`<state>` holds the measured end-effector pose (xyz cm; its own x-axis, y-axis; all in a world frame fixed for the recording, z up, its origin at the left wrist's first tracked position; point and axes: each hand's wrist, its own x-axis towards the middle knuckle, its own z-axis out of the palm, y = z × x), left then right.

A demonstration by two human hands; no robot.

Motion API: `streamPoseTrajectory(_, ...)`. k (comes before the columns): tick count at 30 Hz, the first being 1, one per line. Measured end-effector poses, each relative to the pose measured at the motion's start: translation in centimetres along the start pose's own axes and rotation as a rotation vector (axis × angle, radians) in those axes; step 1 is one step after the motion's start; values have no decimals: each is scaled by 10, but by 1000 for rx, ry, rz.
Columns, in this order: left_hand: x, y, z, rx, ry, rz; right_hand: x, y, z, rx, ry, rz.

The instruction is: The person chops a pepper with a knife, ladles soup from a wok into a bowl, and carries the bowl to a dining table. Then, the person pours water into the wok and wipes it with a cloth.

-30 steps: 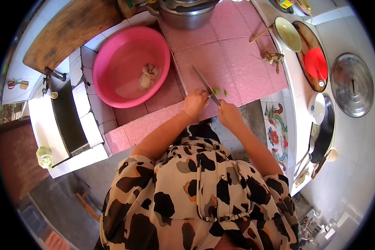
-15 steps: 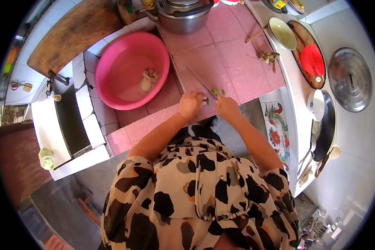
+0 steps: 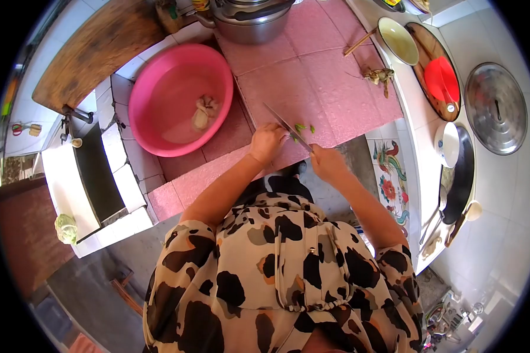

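Observation:
My right hand [image 3: 330, 164] is closed around the handle of a kitchen knife [image 3: 287, 126], whose long blade slants up and left over the pink tiled counter [image 3: 277, 82]. Just left of the blade, my left hand [image 3: 267, 143] has its fingers curled down at the counter's front edge. A bit of green vegetable [image 3: 293, 137] shows at its fingertips, mostly hidden by the hand and blade. Small cut green pieces [image 3: 301, 127] lie on the tiles to the right of the knife.
A pink basin [image 3: 136, 112] with water and a pale lump [image 3: 201, 117] stands left. Behind is a metal pot [image 3: 250, 32]. On the right are a ginger-like root [image 3: 381, 76], an enamel bowl [image 3: 397, 41], a red strainer-like bowl [image 3: 441, 81] and a wok [image 3: 460, 194].
My right hand has shifted slightly right and toward me with the knife. The blade now lies close beside my left fingertips, with the cut pieces on its right.

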<state>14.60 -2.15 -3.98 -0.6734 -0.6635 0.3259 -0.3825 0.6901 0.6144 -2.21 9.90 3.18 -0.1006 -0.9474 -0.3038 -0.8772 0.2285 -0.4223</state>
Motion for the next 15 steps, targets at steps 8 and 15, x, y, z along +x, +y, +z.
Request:
streamPoseTrajectory(8, 4, 3, 0, 42, -14, -15, 35, -12, 12, -60, 38, -73)
streamPoseTrajectory(15, -19, 8, -14, 29, 53, 65, 34, -1, 6, -42, 100, -42)
